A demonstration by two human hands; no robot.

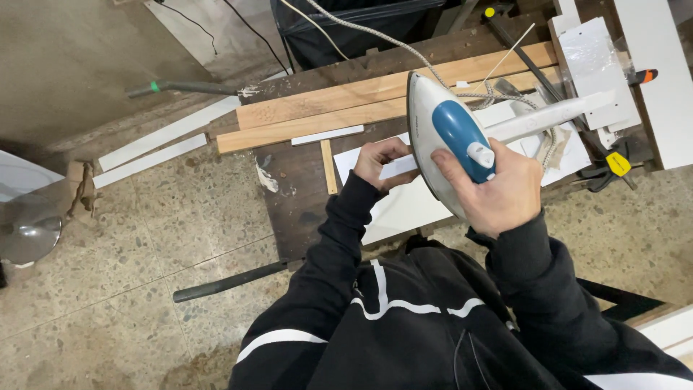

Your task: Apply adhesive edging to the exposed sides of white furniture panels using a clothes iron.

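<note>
My right hand [502, 193] grips the handle of a white and blue clothes iron [440, 128], held on its side with the soleplate facing left against the edge of a long white panel [548, 115]. My left hand [379, 160] pinches that panel's near end just left of the iron. A braided cord [375, 36] runs from the iron up to the top of the view. Both hands are over a dark wooden workbench [296, 195].
Two pale wooden planks [317, 108] lie across the bench's far side. White boards [650, 65] and clamps [613, 162] crowd the right end. White strips [151, 148] lie on the speckled floor at left, with a dark bar [227, 282] and a round metal object [29, 227].
</note>
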